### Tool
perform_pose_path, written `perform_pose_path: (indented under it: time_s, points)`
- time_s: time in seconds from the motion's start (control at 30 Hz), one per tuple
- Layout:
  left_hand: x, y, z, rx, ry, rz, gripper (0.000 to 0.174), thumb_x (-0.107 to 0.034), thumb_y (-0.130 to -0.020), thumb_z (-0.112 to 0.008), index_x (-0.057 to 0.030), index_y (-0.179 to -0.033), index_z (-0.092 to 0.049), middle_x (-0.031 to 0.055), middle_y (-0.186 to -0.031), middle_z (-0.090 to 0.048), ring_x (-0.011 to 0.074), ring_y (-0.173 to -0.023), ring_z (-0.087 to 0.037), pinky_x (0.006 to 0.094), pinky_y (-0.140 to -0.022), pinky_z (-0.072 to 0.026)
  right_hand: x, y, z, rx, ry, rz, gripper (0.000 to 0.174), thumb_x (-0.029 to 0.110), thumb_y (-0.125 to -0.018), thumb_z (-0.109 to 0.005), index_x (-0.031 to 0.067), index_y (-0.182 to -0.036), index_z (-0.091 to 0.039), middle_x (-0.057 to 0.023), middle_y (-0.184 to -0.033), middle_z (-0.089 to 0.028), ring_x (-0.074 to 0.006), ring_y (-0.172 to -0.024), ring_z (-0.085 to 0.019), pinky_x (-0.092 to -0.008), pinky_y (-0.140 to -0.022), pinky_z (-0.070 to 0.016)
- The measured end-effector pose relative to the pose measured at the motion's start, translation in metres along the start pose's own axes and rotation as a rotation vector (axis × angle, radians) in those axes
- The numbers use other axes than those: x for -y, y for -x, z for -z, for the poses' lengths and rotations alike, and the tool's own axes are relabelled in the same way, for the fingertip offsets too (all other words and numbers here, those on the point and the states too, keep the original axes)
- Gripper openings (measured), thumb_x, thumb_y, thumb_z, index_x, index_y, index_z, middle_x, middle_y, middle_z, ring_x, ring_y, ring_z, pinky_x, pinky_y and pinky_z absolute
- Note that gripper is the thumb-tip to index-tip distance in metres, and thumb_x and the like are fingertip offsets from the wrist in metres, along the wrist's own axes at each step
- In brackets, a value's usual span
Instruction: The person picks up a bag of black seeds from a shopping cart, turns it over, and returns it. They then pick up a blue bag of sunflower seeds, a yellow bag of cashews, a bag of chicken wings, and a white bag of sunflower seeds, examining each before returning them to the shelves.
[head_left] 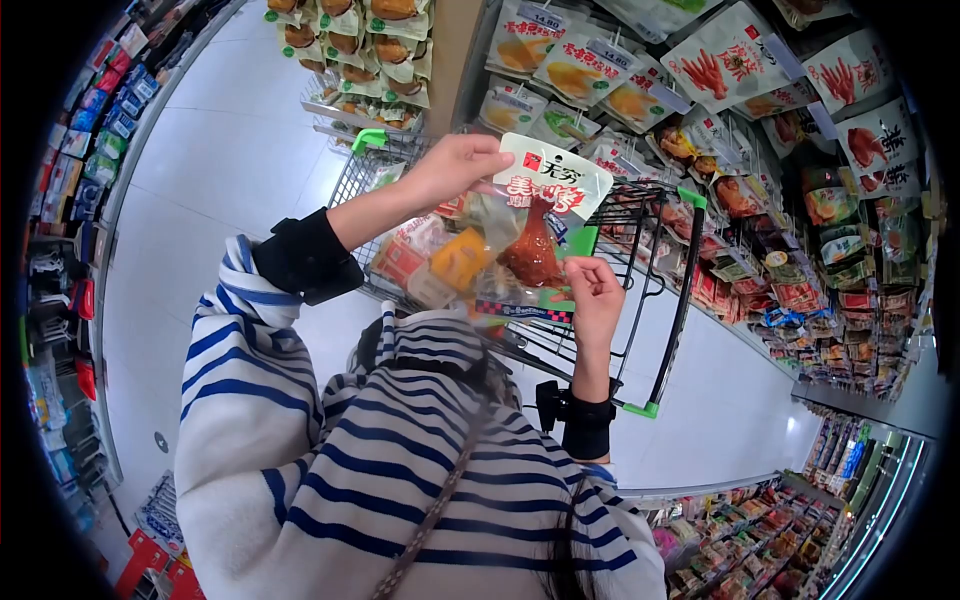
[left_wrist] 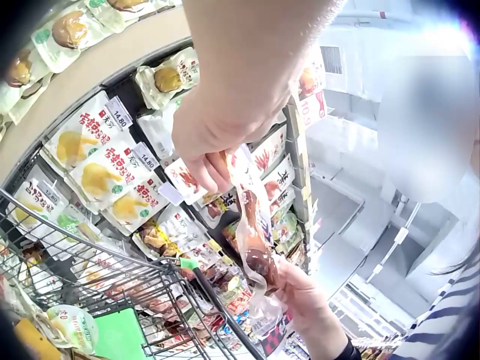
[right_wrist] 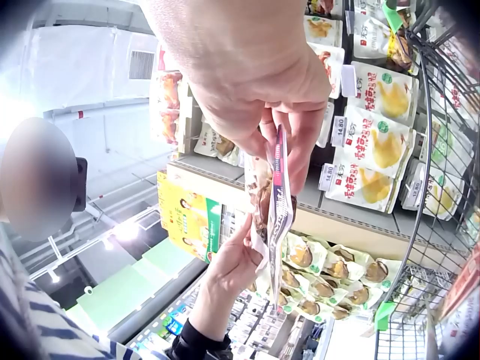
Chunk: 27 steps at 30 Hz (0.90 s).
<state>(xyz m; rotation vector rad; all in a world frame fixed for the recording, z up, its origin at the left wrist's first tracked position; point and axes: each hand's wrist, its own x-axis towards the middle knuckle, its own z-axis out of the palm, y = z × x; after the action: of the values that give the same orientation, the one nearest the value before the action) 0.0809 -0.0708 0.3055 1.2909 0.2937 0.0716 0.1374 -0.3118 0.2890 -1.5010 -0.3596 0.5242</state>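
Observation:
Between both hands is a vacuum-packed chicken drumstick (head_left: 532,245), a clear bag with a white printed top and a brown glazed drumstick inside. The left hand (head_left: 458,165) pinches its upper left corner between thumb and fingers. At the lower right edge of the bag, the right hand (head_left: 595,298) pinches it. The bag appears nearly edge-on in the left wrist view, where the left hand (left_wrist: 225,120) is above and the right hand (left_wrist: 301,292) below. In the right wrist view the right hand (right_wrist: 277,112) grips the bag's bottom end.
A wire shopping cart (head_left: 640,270) with green corners stands below the bag, with packaged goods (head_left: 425,255) in it. Hanging snack packs (head_left: 720,60) with price tags fill the shelves on the right. More shelves (head_left: 80,150) line the left side beyond the pale tiled floor (head_left: 200,150).

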Motion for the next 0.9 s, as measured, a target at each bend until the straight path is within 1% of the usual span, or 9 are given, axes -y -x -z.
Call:
perform_pose_path:
  time_s: [0.1, 0.2, 0.3, 0.4, 0.47, 0.6, 0.67, 0.77, 0.9]
  points:
    - [0.004, -0.001, 0.001, -0.008, -0.023, 0.030, 0.018, -0.019, -0.084, -0.050, -0.0012, -0.087, -0.054, -0.0015, -0.075, -0.053, 0.0029, -0.071, -0.050, 0.0198, -0.067, -0.0473, -0.002, 0.001, 0.001, 0.020, 0.006, -0.006, 0.009, 0.005, -0.080, -0.053, -0.0013, -0.086, -0.054, -0.0057, -0.077, -0.059, -0.0058, -0.062, -0.054, -0.0195, -0.047, -0.0470]
    - [0.000, 0.003, -0.008, -0.019, 0.109, 0.035, 0.018, -0.020, -0.084, -0.050, -0.0021, -0.086, -0.055, -0.0006, -0.078, -0.057, 0.0025, -0.064, -0.054, 0.0128, -0.057, -0.0448, -0.003, 0.003, 0.003, 0.046, 0.018, -0.008, 0.010, 0.007, -0.081, -0.052, -0.0011, -0.087, -0.054, -0.0073, -0.079, -0.060, -0.0079, -0.065, -0.055, -0.0213, -0.048, -0.0476]
    - [-0.004, 0.007, -0.015, -0.078, 0.215, 0.121, 0.017, -0.018, -0.084, -0.050, -0.0019, -0.087, -0.055, 0.0003, -0.078, -0.057, 0.0039, -0.061, -0.055, 0.0134, -0.053, -0.0451, 0.000, 0.003, 0.000, 0.063, -0.010, -0.022, 0.009, 0.006, -0.081, -0.052, -0.0013, -0.086, -0.054, -0.0060, -0.076, -0.059, -0.0072, -0.061, -0.055, -0.0199, -0.045, -0.0451]
    - [0.008, 0.001, -0.008, -0.065, 0.229, 0.187, 0.017, -0.017, -0.084, -0.049, -0.0009, -0.090, -0.054, 0.0033, -0.079, -0.058, 0.0065, -0.063, -0.057, 0.0156, -0.054, -0.0483, 0.001, 0.003, 0.000, 0.080, -0.048, -0.064, 0.008, 0.003, -0.080, -0.052, -0.0019, -0.086, -0.053, -0.0046, -0.071, -0.058, -0.0060, -0.056, -0.053, -0.0179, -0.042, -0.0420]
    - [0.018, -0.004, -0.004, -0.056, 0.276, 0.215, 0.018, -0.016, -0.084, -0.049, -0.0001, -0.092, -0.053, 0.0056, -0.082, -0.059, 0.0082, -0.067, -0.059, 0.0179, -0.059, -0.0504, 0.002, 0.003, -0.001, 0.068, -0.044, -0.100, 0.007, 0.003, -0.080, -0.052, -0.0017, -0.085, -0.054, -0.0045, -0.070, -0.058, -0.0060, -0.055, -0.053, -0.0178, -0.041, -0.0407]
    - [0.016, -0.001, -0.005, -0.061, 0.309, 0.259, 0.019, -0.014, -0.084, -0.048, 0.0011, -0.094, -0.052, 0.0086, -0.086, -0.059, 0.0108, -0.072, -0.060, 0.0211, -0.065, -0.0525, -0.004, 0.003, 0.003, 0.081, -0.046, -0.116, 0.007, 0.004, -0.080, -0.051, -0.0008, -0.084, -0.053, -0.0046, -0.072, -0.058, -0.0061, -0.055, -0.053, -0.0183, -0.042, -0.0415]
    - [0.014, 0.001, -0.006, -0.065, 0.307, 0.275, 0.019, -0.014, -0.084, -0.048, 0.0013, -0.094, -0.052, 0.0087, -0.087, -0.058, 0.0111, -0.072, -0.060, 0.0210, -0.064, -0.0528, -0.006, 0.004, 0.006, 0.094, -0.024, -0.108, 0.008, 0.009, -0.081, -0.052, 0.0007, -0.083, -0.053, -0.0053, -0.075, -0.060, -0.0071, -0.057, -0.054, -0.0194, -0.042, -0.0422]
    - [0.005, 0.006, -0.010, -0.066, 0.322, 0.264, 0.019, -0.015, -0.084, -0.048, 0.0015, -0.094, -0.052, 0.0085, -0.087, -0.058, 0.0113, -0.072, -0.060, 0.0207, -0.063, -0.0530, -0.004, 0.005, 0.003, 0.069, -0.061, -0.131, 0.007, 0.001, -0.079, -0.049, -0.0015, -0.085, -0.054, -0.0039, -0.069, -0.057, -0.0054, -0.052, -0.051, -0.0177, -0.041, -0.0412]
    - [0.004, 0.006, -0.010, -0.068, 0.306, 0.268, 0.019, -0.015, -0.083, -0.049, 0.0014, -0.093, -0.052, 0.0081, -0.086, -0.058, 0.0113, -0.072, -0.060, 0.0206, -0.063, -0.0530, -0.007, 0.005, 0.006, 0.087, -0.036, -0.128, 0.007, 0.004, -0.080, -0.050, -0.0007, -0.084, -0.053, -0.0045, -0.071, -0.058, -0.0066, -0.052, -0.052, -0.0182, -0.041, -0.0414]
